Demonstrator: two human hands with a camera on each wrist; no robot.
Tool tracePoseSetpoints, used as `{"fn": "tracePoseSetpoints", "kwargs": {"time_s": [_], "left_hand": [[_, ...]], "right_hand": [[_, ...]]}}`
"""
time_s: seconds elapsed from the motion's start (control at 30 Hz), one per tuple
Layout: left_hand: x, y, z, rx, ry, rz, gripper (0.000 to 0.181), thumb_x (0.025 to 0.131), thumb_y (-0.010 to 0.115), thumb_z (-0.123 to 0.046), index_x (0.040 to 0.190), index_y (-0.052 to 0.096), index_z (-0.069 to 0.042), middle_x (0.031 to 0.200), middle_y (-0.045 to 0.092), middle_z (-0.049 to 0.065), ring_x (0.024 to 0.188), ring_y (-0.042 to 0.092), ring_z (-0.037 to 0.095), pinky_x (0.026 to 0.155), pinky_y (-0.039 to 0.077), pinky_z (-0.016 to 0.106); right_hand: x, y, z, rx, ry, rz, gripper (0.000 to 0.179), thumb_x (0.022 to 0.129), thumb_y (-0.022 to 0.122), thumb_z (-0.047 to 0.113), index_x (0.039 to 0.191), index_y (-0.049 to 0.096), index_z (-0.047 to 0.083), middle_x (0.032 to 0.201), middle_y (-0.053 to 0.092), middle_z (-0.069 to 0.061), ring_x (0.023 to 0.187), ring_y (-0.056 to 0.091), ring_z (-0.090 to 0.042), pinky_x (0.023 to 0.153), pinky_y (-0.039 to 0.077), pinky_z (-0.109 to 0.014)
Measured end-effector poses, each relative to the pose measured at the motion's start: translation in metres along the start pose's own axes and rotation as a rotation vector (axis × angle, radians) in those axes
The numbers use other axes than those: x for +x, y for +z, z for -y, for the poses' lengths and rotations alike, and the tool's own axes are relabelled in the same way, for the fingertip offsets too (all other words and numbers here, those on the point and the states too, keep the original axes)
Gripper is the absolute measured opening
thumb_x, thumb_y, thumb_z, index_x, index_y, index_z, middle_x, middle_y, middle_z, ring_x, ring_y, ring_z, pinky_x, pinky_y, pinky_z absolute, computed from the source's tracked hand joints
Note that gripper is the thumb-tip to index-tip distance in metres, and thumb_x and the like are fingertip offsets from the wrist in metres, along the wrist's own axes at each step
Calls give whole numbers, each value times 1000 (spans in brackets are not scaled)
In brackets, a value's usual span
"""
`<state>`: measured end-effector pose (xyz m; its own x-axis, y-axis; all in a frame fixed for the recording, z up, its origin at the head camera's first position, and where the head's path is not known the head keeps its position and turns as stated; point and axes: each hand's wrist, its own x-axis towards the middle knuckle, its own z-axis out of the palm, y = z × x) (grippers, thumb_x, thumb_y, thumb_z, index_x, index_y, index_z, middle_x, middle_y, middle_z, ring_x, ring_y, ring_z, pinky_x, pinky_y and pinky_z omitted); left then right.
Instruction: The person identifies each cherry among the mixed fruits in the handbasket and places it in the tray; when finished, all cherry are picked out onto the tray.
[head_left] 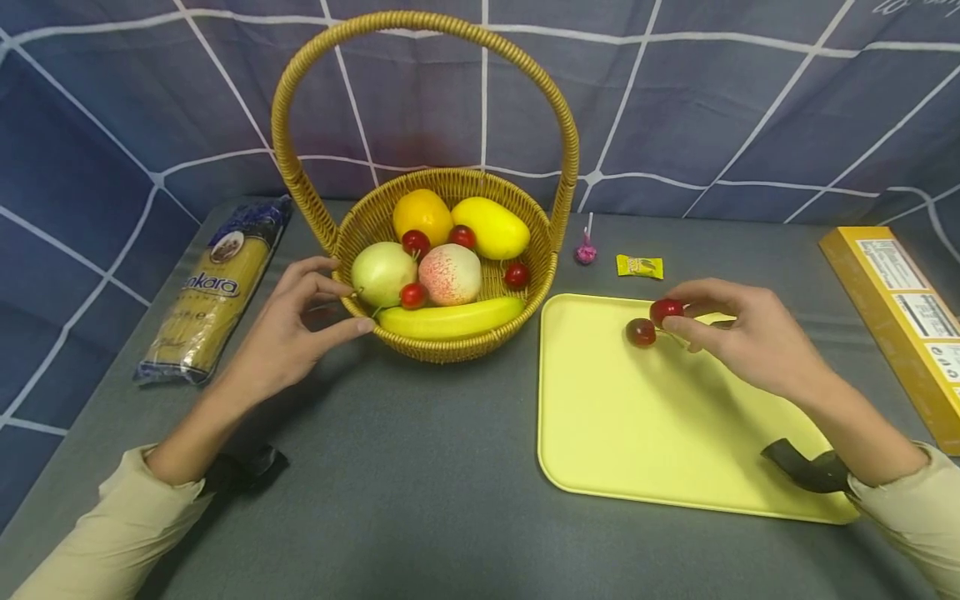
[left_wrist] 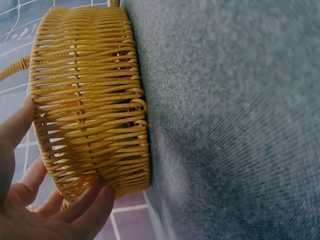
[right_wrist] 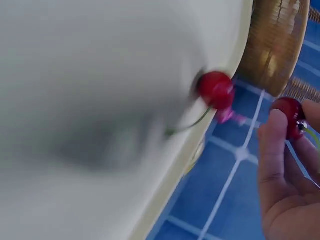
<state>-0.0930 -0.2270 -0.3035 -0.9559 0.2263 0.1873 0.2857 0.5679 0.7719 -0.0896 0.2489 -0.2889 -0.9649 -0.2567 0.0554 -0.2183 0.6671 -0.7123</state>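
Observation:
In the head view my right hand (head_left: 738,329) pinches a red cherry (head_left: 666,312) between thumb and fingers over the yellow tray (head_left: 615,442). Beside it a darker cherry (head_left: 641,332) with a green stem sits on the tray near its back edge. The right wrist view also shows the held cherry (right_wrist: 288,116) at the fingertips and the loose cherry (right_wrist: 216,90) apart from it. My left hand (head_left: 292,325) holds the left side of the wicker basket (head_left: 450,352), with thumb and bent fingers at its rim and wall.
Inside the basket lie a banana (head_left: 453,320), a peach (head_left: 450,275), a yellow mango (head_left: 491,229), an orange (head_left: 422,217), a green pear-like fruit (head_left: 382,275) and several cherries. A pasta bag (head_left: 213,292) lies left. Behind the tray are a lollipop (head_left: 586,250) and a candy (head_left: 640,267); a box (head_left: 900,317) stands right.

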Motion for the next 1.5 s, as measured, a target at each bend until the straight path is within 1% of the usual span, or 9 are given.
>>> {"fn": "tracePoseSetpoints", "kwargs": {"time_s": [0.13, 0.33, 0.7, 0.93, 1.2, 1.37, 1.4, 1.47, 1.5], "left_hand": [[0, 0, -1, -3, -7, 2, 37, 83, 80, -8, 112, 60, 6, 143, 37, 17, 120, 48, 35, 104, 44, 58], [1, -1, -1, -3, -1, 9, 37, 84, 80, -7, 113, 61, 6, 143, 36, 17, 119, 47, 35, 104, 44, 58], [1, -1, -1, -6, 1, 13, 37, 84, 79, -7, 113, 60, 5, 143, 36, 17, 120, 46, 34, 103, 44, 58], [1, -1, 0, -10, -2, 16, 38, 84, 80, -7, 113, 60, 5, 144, 36, 17, 121, 46, 35, 104, 44, 58], [0, -1, 0, -10, -4, 17, 37, 84, 79, -7, 113, 60, 5, 144, 35, 17, 121, 46, 36, 104, 43, 59], [0, -1, 0, -9, -4, 12, 37, 83, 80, -6, 113, 60, 6, 144, 35, 18, 120, 46, 36, 104, 43, 59], [0, -1, 0, -8, -3, 11, 37, 83, 80, -6, 113, 60, 6, 144, 35, 18, 120, 47, 36, 104, 43, 59], [0, -1, 0, -7, -1, 9, 37, 83, 80, -6, 112, 60, 5, 144, 35, 18, 120, 47, 36, 103, 43, 59], [0, -1, 0, -8, -1, 9, 37, 83, 80, -6, 112, 60, 5, 144, 35, 18, 120, 47, 36, 103, 43, 59]], "right_hand": [[-1, -9, -21, -53, 3, 64, 23, 93, 68, 11, 115, 67, 4, 102, 70, -14, 71, 68, -19, 54, 58, -28], [-2, -15, -38, -107, 74, 140, 29, 95, 66, 11, 120, 63, -2, 104, 68, -20, 72, 65, -17, 51, 55, -29], [-2, -12, -43, -116, 64, 224, 26, 94, 67, 11, 118, 67, 1, 105, 70, -12, 82, 64, -13, 54, 55, -27], [-2, -13, -43, -131, 46, 214, 26, 94, 69, 15, 117, 68, 3, 103, 70, -9, 80, 64, -16, 55, 55, -27], [-3, -16, -42, -192, 12, 136, 22, 93, 70, 18, 112, 71, 6, 101, 72, -7, 93, 63, -17, 77, 47, -24], [-1, -14, -27, -173, 14, 96, 24, 93, 70, 15, 113, 70, 3, 103, 72, -11, 95, 66, -29, 84, 49, -33], [-1, -13, -23, -172, 15, 85, 25, 92, 71, 15, 114, 70, 3, 103, 71, -11, 90, 66, -31, 84, 48, -34], [-1, -10, -13, -174, -9, 49, 23, 91, 72, 15, 112, 71, 5, 108, 70, -12, 92, 65, -27, 84, 49, -34], [-1, -8, -8, -173, -27, 32, 22, 90, 73, 14, 111, 72, 6, 108, 70, -11, 90, 66, -21, 81, 50, -28]]}}
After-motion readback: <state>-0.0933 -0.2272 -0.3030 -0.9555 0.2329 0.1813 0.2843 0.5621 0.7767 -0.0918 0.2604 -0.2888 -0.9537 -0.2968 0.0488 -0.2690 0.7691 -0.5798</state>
